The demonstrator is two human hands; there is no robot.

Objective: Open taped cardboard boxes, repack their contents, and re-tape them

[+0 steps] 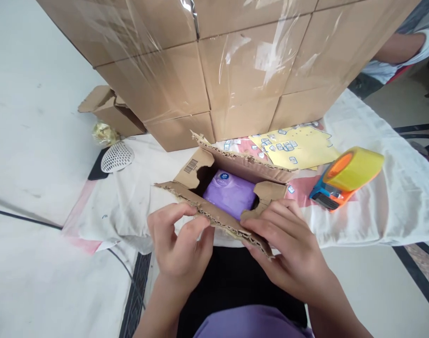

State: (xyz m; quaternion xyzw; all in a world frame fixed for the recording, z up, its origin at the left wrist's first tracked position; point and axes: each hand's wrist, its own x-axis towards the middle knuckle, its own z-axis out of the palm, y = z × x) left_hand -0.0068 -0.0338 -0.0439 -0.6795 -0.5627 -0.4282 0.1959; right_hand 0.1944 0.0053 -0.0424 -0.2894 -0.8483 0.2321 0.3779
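A small cardboard box (235, 162) with ragged, torn flap edges stands open in front of me. Inside it lies a purple plastic-wrapped pack (230, 193) with a round blue logo; its lower part is hidden by the box. My left hand (181, 239) has its fingers curled and pinched at the torn edge of the near flap. With thumb below and fingers above, my right hand (283, 234) grips the right end of that same flap. Right of the box rests a tape dispenser (348, 176) with a roll of yellow tape, touched by neither hand.
Behind the box rises a tall stack of cartons (242, 61) wrapped in clear film. Yellow sheets with small labels (302, 148) lie at its foot. At left are another opened box (118, 115) and a white perforated dome (118, 157). A person's arm (399, 48) shows at upper right.
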